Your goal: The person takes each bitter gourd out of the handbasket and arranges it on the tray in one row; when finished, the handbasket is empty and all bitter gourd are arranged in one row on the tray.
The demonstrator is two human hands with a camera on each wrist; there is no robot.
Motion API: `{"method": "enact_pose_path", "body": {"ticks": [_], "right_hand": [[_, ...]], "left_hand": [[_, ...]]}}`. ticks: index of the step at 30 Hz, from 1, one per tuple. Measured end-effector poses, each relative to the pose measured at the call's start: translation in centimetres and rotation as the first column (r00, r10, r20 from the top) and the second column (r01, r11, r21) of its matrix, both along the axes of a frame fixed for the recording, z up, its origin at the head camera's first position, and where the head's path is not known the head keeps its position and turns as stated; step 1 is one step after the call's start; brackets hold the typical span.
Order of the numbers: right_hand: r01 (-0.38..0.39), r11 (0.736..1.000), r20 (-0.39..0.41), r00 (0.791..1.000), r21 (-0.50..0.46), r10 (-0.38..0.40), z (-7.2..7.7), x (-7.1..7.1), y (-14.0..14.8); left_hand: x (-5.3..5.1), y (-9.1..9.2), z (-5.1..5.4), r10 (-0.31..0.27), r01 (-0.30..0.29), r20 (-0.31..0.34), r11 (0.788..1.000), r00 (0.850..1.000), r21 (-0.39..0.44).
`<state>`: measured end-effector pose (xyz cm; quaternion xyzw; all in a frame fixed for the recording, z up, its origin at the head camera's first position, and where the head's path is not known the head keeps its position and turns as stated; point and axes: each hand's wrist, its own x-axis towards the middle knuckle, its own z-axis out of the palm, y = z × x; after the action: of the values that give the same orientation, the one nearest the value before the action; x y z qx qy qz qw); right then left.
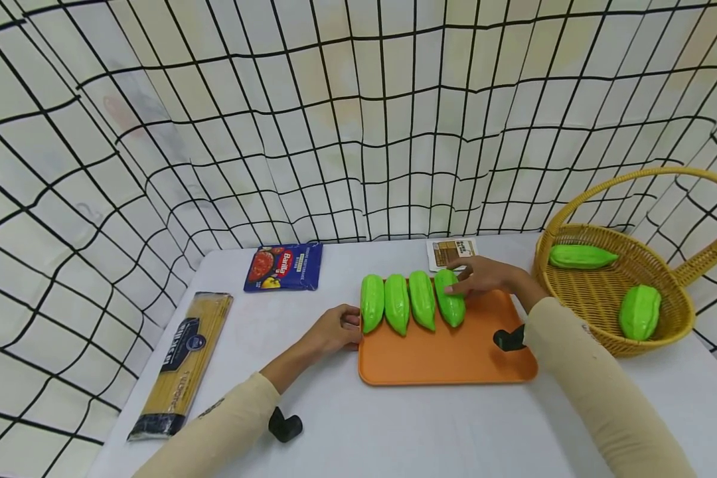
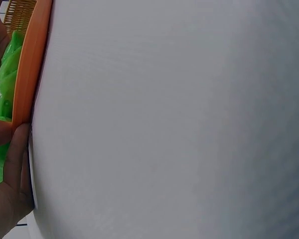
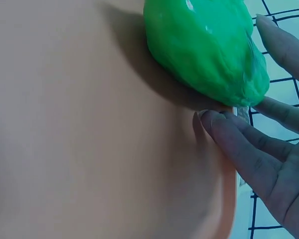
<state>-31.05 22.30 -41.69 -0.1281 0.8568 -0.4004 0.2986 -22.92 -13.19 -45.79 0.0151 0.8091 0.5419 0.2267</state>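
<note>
While L-wrist cam shows L grip [image 2: 12,177] pinching tray [image 2: 31,64], R-wrist shows R grip [image 3: 281,174] loose.

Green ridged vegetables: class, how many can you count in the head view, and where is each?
6. Four vegetables lie side by side on the orange tray; two are in the wicker basket, one farther back, one nearer right. Its near wall might hide others.

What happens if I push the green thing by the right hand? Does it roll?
The green vegetable might roll a bit, as its body is rounded, though its bumpy ridges could slow it. Its shiny surface suggests it may be slippery.
</note>
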Motion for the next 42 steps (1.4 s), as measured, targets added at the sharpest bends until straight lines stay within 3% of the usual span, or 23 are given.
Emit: {"method": "enact_pose_path", "body": {"ticks": [5, 11, 18, 24, 29, 42], "right_hand": [[-0.023, 1.0, -0.029, 0.999, 0.003, 0.023, 0.0, 0.2, 0.8], [-0.043, 0.997, -0.096, 0.994, 0.064, 0.049, 1.1, 0.8, 1.8], [-0.038, 0.994, -0.12, 0.991, 0.105, 0.051, 2.1, 1.1, 3.4], [-0.03, 0.993, -0.114, 0.993, 0.112, 0.043, 3.7, 2.6, 4.5], [-0.014, 0.996, -0.111, 0.994, 0.089, 0.023, 4.2, 3.6, 5.7], [-0.014, 0.998, -0.224, 0.974, 0.068, 0.029, 5.4, 6.7, 9.9]], "left_hand": [[0.0, 0.0, 0.0, -0.009, 0.009, -0.006, 1.0, 1.0, 0.007], [-0.1, 0.1, 0.0, 0.0, 0.0, -0.01, 1.0, 1.0, 0.019], [0.0, 0.3, 0.0, 0.012, -0.012, -0.007, 1.0, 1.0, 0.024], [0.1, 0.3, 0.1, 0.008, -0.007, -0.012, 1.0, 1.0, 0.028], [0.1, 0.2, 0.1, 0.005, -0.005, -0.011, 1.0, 1.0, 0.019], [-0.2, 0.0, -0.1, -0.007, 0.007, -0.006, 1.0, 1.0, 0.006]]}}
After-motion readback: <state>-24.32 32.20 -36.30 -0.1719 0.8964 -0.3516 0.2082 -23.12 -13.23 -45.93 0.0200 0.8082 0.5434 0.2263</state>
